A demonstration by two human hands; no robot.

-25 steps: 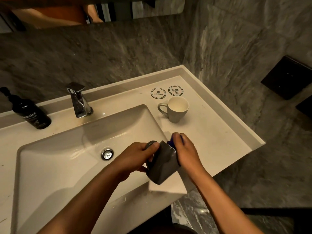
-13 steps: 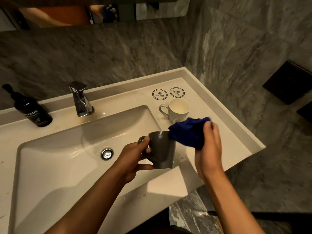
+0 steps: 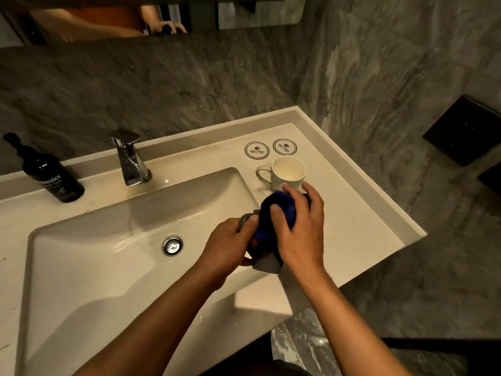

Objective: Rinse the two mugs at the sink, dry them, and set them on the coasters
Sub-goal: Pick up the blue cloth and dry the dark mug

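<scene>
Drying step at the sink. The left hand (image 3: 230, 246) grips the grey mug (image 3: 267, 263) by its handle side and holds it above the front right corner of the sink basin (image 3: 81, 267), while the right hand (image 3: 301, 229) presses a bunched blue cloth (image 3: 273, 213) over the mug's mouth, fingers curled round the cloth. The white mug (image 3: 287, 172) stands upright on the desk (image 3: 366, 221) just behind the hands, handle turned toward the faucet (image 3: 130, 158); both coasters (image 3: 256, 150) lie bare near the desk's back edge, side by side and just behind that mug. A dark pump bottle (image 3: 51, 177) stands at the back left. Judged from its look, the grey mug is rigid glazed ceramic, moderately heavy, slippery while damp and liable to chip against the basin rim; the handle loop, with a thumb on top, appears the safest hold, the soft cloth adding friction on the wall.
</scene>
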